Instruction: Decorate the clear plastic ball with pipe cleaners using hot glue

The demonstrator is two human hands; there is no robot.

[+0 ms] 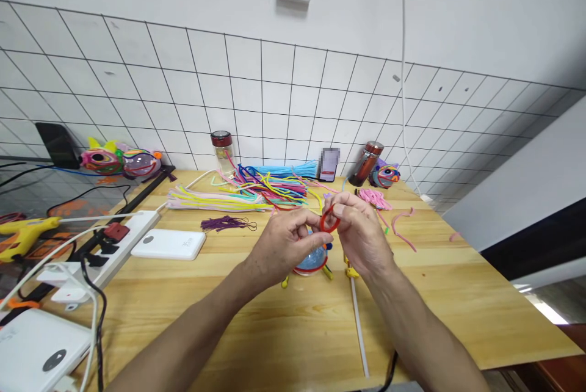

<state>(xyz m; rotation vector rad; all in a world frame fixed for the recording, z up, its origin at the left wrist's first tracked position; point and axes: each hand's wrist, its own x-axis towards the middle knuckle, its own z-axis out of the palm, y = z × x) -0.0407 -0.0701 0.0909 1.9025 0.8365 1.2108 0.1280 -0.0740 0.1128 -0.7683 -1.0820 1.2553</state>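
My left hand (284, 244) and my right hand (361, 234) meet above the middle of the wooden table (274, 331). Between their fingertips is a red pipe cleaner bent into a small ring (329, 221); both hands pinch it. Just under the hands sits a small round craft piece with a clear blue dome, a red rim and yellow legs (312, 264), partly hidden by my left hand. A heap of coloured pipe cleaners (256, 192) lies farther back on the table.
A white power bank (168, 244) and a power strip (116, 242) lie left. A yellow glue gun (25, 233) is at far left. Two bottles (222, 151) (366, 163), a phone (328, 164) and craft fish (384, 175) stand by the tiled wall. Pink pieces (403, 227) lie right.
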